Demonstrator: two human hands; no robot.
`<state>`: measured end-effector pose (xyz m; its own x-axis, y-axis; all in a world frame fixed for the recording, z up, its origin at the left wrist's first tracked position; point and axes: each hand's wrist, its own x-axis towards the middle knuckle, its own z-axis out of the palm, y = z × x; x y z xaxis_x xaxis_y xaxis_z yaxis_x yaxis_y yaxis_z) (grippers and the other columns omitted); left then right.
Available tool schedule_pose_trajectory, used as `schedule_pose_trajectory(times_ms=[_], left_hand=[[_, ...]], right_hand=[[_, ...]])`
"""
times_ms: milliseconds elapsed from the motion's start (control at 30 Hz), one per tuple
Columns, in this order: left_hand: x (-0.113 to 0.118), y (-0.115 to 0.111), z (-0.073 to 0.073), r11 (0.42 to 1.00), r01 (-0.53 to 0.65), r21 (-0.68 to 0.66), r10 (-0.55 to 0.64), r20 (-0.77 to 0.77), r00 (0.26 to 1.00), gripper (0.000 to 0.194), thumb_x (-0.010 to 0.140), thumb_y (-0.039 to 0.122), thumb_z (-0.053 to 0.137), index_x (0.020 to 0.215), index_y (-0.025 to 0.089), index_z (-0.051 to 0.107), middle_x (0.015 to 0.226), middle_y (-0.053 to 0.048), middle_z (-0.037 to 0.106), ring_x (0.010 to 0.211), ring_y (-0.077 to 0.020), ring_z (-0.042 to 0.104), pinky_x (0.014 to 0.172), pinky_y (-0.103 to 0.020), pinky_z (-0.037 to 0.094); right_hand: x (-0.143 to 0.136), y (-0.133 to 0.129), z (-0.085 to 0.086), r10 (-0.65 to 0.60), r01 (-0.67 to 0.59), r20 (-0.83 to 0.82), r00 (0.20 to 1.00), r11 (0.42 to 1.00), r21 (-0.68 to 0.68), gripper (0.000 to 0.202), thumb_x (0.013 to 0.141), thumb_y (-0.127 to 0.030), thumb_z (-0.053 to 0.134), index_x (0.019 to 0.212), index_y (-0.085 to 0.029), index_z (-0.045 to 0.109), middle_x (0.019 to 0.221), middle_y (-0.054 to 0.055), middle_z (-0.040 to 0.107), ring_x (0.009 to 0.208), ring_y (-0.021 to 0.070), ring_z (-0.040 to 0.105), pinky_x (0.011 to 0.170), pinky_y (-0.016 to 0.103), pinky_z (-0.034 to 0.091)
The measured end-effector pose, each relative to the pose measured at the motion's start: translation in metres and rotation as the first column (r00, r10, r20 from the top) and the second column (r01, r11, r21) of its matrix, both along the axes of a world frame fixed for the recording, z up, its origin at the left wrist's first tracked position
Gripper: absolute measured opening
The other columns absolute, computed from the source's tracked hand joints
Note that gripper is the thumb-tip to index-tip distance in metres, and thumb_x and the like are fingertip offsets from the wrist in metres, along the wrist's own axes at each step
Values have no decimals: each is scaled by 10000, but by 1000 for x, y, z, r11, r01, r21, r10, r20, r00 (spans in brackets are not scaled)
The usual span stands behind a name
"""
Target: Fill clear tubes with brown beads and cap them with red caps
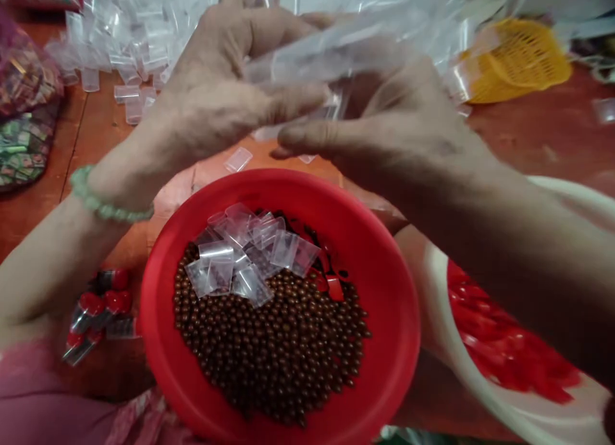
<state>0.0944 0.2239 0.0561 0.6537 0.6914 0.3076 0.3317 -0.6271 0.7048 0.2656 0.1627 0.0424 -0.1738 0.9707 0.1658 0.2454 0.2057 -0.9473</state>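
My left hand point(225, 73), with a pale green bead bracelet point(108, 202) at the wrist, is closed on a blurred piece of clear plastic film point(336, 51). From the other side my right hand point(384, 105) grips the same film, its thumb pointing left. Small clear plastic pieces show between the hands, too smeared to make out. Below them stands a red bowl point(161, 278) of brown beads point(283, 342). Flat clear plastic sleeves point(250, 250) lie on the beads, with a few red pieces point(335, 288) at the right.
Many clear sleeves point(139, 41) are heaped at the back left. A yellow basket point(523, 61) is at the back right. Beside the bowl stands a white basin point(442, 291) of red pieces point(509, 342). Red-capped clear items point(103, 307) and colourful filled bags point(24, 112) lie left.
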Motion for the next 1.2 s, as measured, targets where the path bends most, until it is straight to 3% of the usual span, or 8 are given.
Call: schedule_pose_trajectory(times_ms=[100,200,433,567,700,833,1000,1200], left_hand=[[-25,-52,5,998,57,-4,-57,-19,998,352,812,347,685,1119,176,688,1230,-68,596,1304,-228,458,1077,-420,424],[-44,-87,-19,994,82,-68,-88,-95,992,358,812,257,649,1166,202,654,1400,-115,428,1341,-240,433,1098,-416,422],[-63,-111,-49,981,176,-84,-194,-509,838,476,853,180,535,1326,202,484,1586,-197,172,1153,-306,612,940,-452,534],[-63,-120,-46,980,192,52,-125,-588,799,452,881,241,525,1310,103,479,1504,-252,344,1278,-372,502,1006,-520,470],[-62,-131,-42,962,212,172,-77,-575,814,276,883,186,488,1116,63,571,1321,-241,550,1343,-380,418,1075,-549,389],[-67,-143,-36,960,190,205,-60,-513,857,191,885,204,507,1022,99,589,1180,-195,628,1226,-338,510,1022,-504,435],[-78,-157,-29,960,241,144,-166,-402,900,461,841,520,601,1064,116,606,1090,-159,640,1036,-291,554,924,-461,485],[-84,-174,-31,956,278,94,-214,-424,880,197,888,284,579,999,134,639,996,-113,654,960,-248,566,886,-405,492]], right_hand=[[-13,-48,1,64,-62,120,991,998,-22,703,788,-468,699,1400,-265,417,1457,52,457,1306,299,493,1033,497,480],[-18,-78,-23,166,-152,206,964,985,-83,698,844,-480,624,1453,-286,342,1500,64,412,1357,307,441,1070,510,456],[-6,-92,-35,240,-247,601,763,966,-73,804,770,-393,732,1463,-245,353,1493,168,362,1341,364,445,1066,557,443],[-9,-104,-12,88,-205,645,759,973,109,651,784,-492,698,1364,-270,502,1438,158,449,1317,363,461,1048,572,449],[-22,-119,-2,205,-297,570,795,952,71,430,854,-464,631,1242,-279,611,1178,102,678,1111,291,632,949,486,535],[-28,-131,-9,197,-266,532,823,962,56,338,897,-348,598,1217,-244,629,1110,85,717,1015,251,678,876,416,564],[-29,-151,-21,151,-246,555,818,964,101,366,889,-306,607,1244,-217,590,1112,101,700,1006,245,679,848,382,568],[-38,-173,-25,137,-225,565,814,970,90,433,851,-311,655,1260,-222,544,1082,85,705,935,227,690,802,349,568]])
